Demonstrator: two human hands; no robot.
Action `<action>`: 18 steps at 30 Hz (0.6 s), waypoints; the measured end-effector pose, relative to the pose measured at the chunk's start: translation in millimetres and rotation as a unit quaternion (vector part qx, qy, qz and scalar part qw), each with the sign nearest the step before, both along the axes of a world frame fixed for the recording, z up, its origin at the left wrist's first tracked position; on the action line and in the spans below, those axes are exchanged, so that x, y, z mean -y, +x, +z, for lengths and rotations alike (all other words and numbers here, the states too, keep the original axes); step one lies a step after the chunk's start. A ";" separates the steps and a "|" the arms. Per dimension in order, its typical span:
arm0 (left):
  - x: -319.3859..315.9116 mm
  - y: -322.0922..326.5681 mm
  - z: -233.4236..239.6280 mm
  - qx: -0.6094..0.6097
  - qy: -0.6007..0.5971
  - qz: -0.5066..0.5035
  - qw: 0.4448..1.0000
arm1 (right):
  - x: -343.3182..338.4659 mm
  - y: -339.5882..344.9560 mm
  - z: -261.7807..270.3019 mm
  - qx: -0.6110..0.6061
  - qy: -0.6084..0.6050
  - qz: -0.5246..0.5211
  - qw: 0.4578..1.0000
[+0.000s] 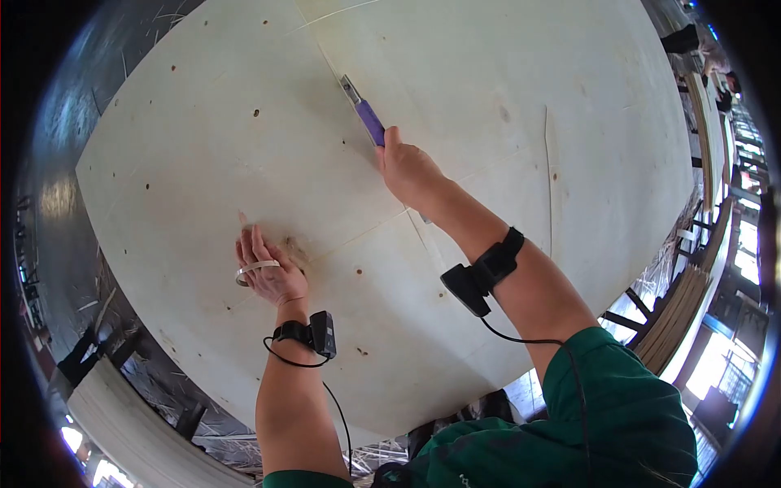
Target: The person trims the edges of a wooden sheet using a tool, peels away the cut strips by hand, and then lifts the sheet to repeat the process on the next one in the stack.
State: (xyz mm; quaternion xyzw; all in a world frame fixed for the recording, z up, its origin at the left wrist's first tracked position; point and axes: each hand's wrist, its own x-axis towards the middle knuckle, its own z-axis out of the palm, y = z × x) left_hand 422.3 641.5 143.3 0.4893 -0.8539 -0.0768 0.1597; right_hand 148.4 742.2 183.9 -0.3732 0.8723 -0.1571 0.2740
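Observation:
A large sheet of pale wood veneer (pixel 427 91) with small knots lies before me. My right hand (pixel 410 165) grips a purple-handled snap-off utility knife (pixel 370 121). The knife's metal tip end points away from me, beside a thin line in the sheet. Nearer to me, on the left, my left hand (pixel 268 268) rests on the sheet with its fingers close together. A pale ring, apparently a thin roll of tape (pixel 261 265), is looped around those fingers. Next to that hand is a rough brownish knot (pixel 295 246).
Right of centre, a long split (pixel 548 183) runs through the sheet. Stacked veneer sheets (pixel 674 317) stand at the right, with another stack (pixel 146 427) at lower left. Scraps litter the floor (pixel 116 268). Another person (pixel 711 55) is at the far upper right.

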 end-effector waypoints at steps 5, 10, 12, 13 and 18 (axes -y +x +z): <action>-0.9 -1.9 1.2 0.010 -0.008 0.000 1.000 | -36.7 17.2 1.8 0.030 0.015 -0.016 0.999; 1.4 -0.6 2.1 -0.003 0.000 -0.002 1.000 | -83.0 39.1 0.0 0.057 -0.038 -0.030 0.997; 1.7 1.3 1.1 0.006 -0.005 0.005 1.000 | -90.8 40.3 -1.0 0.065 -0.056 -0.036 0.996; 3.8 -0.3 1.4 0.004 -0.007 0.010 1.000 | -90.5 37.6 1.0 0.025 -0.123 -0.038 0.991; 4.0 -0.7 1.7 0.014 -0.005 -0.003 1.000 | 22.2 2.0 19.5 -0.109 -0.361 0.001 0.926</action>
